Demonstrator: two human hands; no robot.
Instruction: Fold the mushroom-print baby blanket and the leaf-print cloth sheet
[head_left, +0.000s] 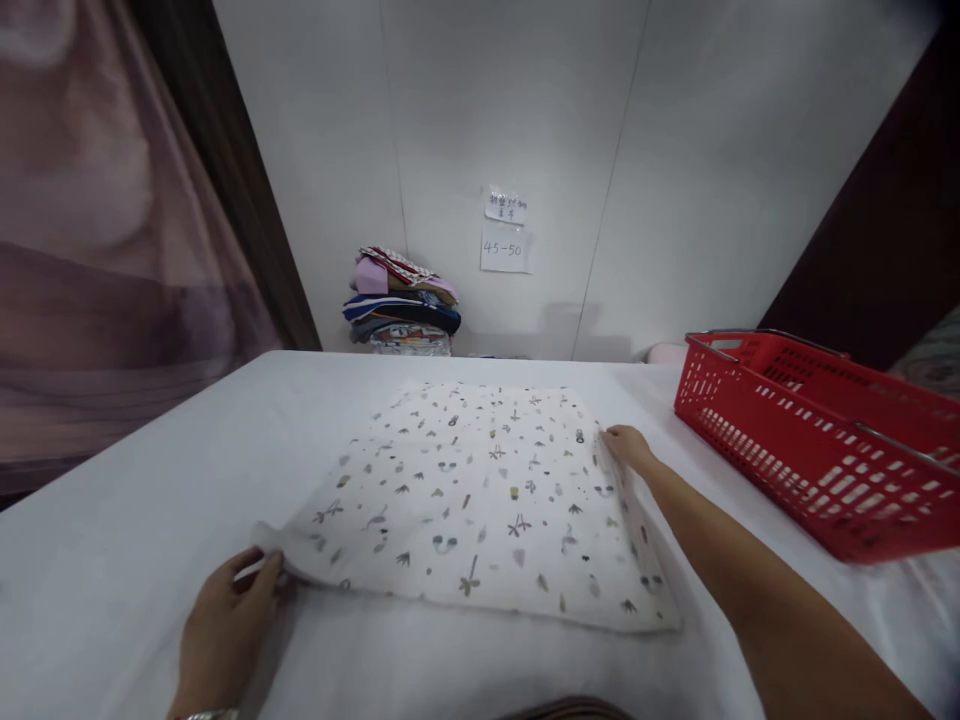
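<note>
A white cloth (480,500) printed with small leaves, palm trees and other little shapes lies spread on the white table. Its near left corner is pinched between the thumb and fingers of my left hand (236,615), and that corner is lifted slightly off the surface. My right hand (626,445) grips the cloth's right edge, about midway up, with the fingers closed on it. Small creases run along that right side near my forearm. The far edge of the cloth lies flat.
A red plastic basket (795,440) with metal handles stands on the right of the white table (150,490). Behind the table is a stack of folded fabrics (401,305) against the wall. Paper signs (505,248) hang there. A pinkish curtain (97,250) hangs at the left.
</note>
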